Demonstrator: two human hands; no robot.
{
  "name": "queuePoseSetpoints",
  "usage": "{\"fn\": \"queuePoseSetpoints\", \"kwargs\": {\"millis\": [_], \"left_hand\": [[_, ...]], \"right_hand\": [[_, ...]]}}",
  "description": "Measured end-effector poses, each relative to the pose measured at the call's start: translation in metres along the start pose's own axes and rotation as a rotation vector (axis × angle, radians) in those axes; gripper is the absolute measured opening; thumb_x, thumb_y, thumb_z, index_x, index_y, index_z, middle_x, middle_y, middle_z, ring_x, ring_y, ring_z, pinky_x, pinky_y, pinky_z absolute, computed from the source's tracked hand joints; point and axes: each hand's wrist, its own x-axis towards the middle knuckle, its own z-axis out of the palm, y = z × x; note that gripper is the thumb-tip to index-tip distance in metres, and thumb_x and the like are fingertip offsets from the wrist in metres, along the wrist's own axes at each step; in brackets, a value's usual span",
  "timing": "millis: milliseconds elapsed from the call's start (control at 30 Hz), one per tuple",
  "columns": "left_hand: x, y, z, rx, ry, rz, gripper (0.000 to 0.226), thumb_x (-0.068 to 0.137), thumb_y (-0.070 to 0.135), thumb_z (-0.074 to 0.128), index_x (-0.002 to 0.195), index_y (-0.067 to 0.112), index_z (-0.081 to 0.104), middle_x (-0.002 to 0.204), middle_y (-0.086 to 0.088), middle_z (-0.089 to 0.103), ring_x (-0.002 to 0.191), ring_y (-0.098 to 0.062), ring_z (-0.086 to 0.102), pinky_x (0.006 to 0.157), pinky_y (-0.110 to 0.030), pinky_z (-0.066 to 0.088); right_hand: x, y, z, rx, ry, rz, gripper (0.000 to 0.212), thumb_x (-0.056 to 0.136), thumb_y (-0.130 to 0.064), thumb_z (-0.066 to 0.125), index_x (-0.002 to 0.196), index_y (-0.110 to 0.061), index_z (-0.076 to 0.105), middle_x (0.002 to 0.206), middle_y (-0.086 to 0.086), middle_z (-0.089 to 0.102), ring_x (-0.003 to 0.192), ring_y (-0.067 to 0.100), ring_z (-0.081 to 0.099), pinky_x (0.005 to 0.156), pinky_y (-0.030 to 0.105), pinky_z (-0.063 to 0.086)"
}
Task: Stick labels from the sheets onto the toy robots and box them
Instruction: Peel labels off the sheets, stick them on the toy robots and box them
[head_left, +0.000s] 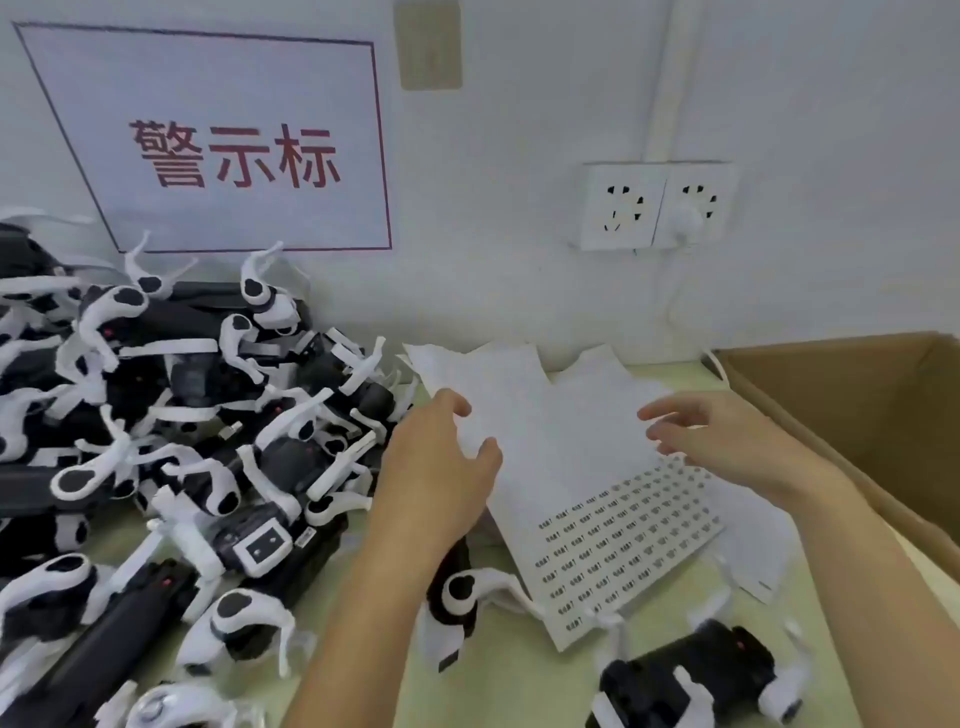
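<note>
Nearest, one toy robot (696, 680) lies on the surface beside the thin, limp label sheet (613, 540); left hand (441, 467) pinches its upper edge, right hand (727, 441) hovers open.

Packing workbench: toy robots (171, 441) heaped (wall sign (228, 145) behind), carton (857, 395).

Wall sign (223, 145) reads 警示标 in red; label sheet (623, 540) rows printed, too small to read
</note>
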Motion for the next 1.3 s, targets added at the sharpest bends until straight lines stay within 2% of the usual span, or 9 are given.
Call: {"fn": "queuePoseSetpoints", "kwargs": {"millis": [100,267,500,633,767,967,1100,1200,1300], "left_hand": [[0.008,-0.006,0.009,0.079,0.053,0.015,0.04,0.092,0.035,0.064,0.127,0.024,0.046,0.112,0.001,0.048,0.1,-0.018,0.052,0.08,-0.031,0.042],[0.006,-0.015,0.016,0.154,0.035,-0.02,0.046,0.089,0.038,0.067,0.124,0.028,0.04,0.11,0.005,0.057,0.097,-0.015,0.055,0.073,-0.03,0.043],[0.012,-0.02,0.015,-0.051,0.091,0.033,0.04,0.093,0.007,0.06,0.116,0.036,0.046,0.078,0.006,0.048,0.066,-0.001,0.051,0.053,-0.017,0.039],[0.016,-0.02,0.002,-0.231,0.156,0.042,0.04,0.095,0.004,0.056,0.097,0.044,0.053,0.087,0.008,0.063,0.071,-0.006,0.058,0.057,-0.017,0.043],[0.015,-0.014,-0.014,-0.44,0.245,0.038,0.04,0.096,0.005,0.056,0.09,0.044,0.059,0.09,0.014,0.07,0.073,-0.019,0.067,0.064,-0.036,0.058],[0.013,-0.009,-0.034,-0.474,0.431,0.057,0.029,0.098,0.017,0.058,0.093,0.045,0.058,0.098,0.007,0.071,0.082,-0.031,0.068,0.07,-0.058,0.057],[0.013,-0.01,-0.044,-0.361,0.507,0.093,0.021,0.097,0.022,0.059,0.1,0.043,0.056,0.101,0.012,0.063,0.087,-0.024,0.064,0.072,-0.051,0.057],[0.01,-0.008,-0.047,-0.101,0.586,0.141,0.034,0.092,0.026,0.067,0.125,0.026,0.058,0.137,0.001,0.042,0.123,-0.02,0.048,0.101,-0.042,0.048],[0.004,0.009,-0.045,-0.033,0.552,0.328,0.03,0.09,0.023,0.069,0.119,0.02,0.066,0.127,0.004,0.054,0.12,-0.009,0.049,0.105,-0.032,0.043]], "right_hand": [[0.01,0.011,0.007,-0.09,0.035,0.045,0.016,0.095,-0.027,0.062,0.107,-0.036,0.067,0.103,-0.008,0.067,0.091,0.014,0.066,0.07,0.028,0.05],[0.013,0.021,0.027,-0.202,0.002,0.102,0.036,0.09,-0.041,0.068,0.124,-0.031,0.06,0.106,-0.007,0.06,0.095,0.011,0.06,0.071,0.025,0.043],[0.012,0.015,0.029,-0.081,-0.004,0.128,0.044,0.084,-0.035,0.078,0.125,-0.026,0.062,0.102,-0.002,0.066,0.088,0.012,0.067,0.072,0.025,0.047],[0.003,0.003,0.011,0.227,-0.159,0.092,0.018,0.094,-0.017,0.067,0.11,-0.016,0.074,0.099,0.003,0.078,0.085,0.016,0.075,0.079,0.034,0.055],[-0.014,-0.015,-0.01,0.504,-0.295,-0.026,0.031,0.088,-0.027,0.062,0.115,-0.017,0.074,0.112,0.012,0.075,0.104,0.032,0.072,0.093,0.05,0.055],[-0.028,-0.046,-0.014,0.633,-0.401,-0.164,0.03,0.082,-0.017,0.067,0.11,-0.011,0.076,0.113,0.02,0.073,0.102,0.037,0.072,0.077,0.04,0.062],[-0.03,-0.059,0.001,0.614,-0.291,-0.203,0.028,0.084,-0.015,0.067,0.11,-0.011,0.076,0.106,0.017,0.076,0.096,0.034,0.074,0.074,0.038,0.063],[-0.033,-0.069,0.014,0.594,-0.243,-0.24,0.021,0.089,-0.018,0.066,0.107,-0.019,0.077,0.105,0.012,0.077,0.096,0.03,0.075,0.08,0.041,0.062],[-0.036,-0.079,0.03,0.57,-0.19,-0.262,0.017,0.091,-0.021,0.067,0.105,-0.026,0.075,0.101,0.008,0.078,0.095,0.027,0.075,0.088,0.048,0.058]]}}
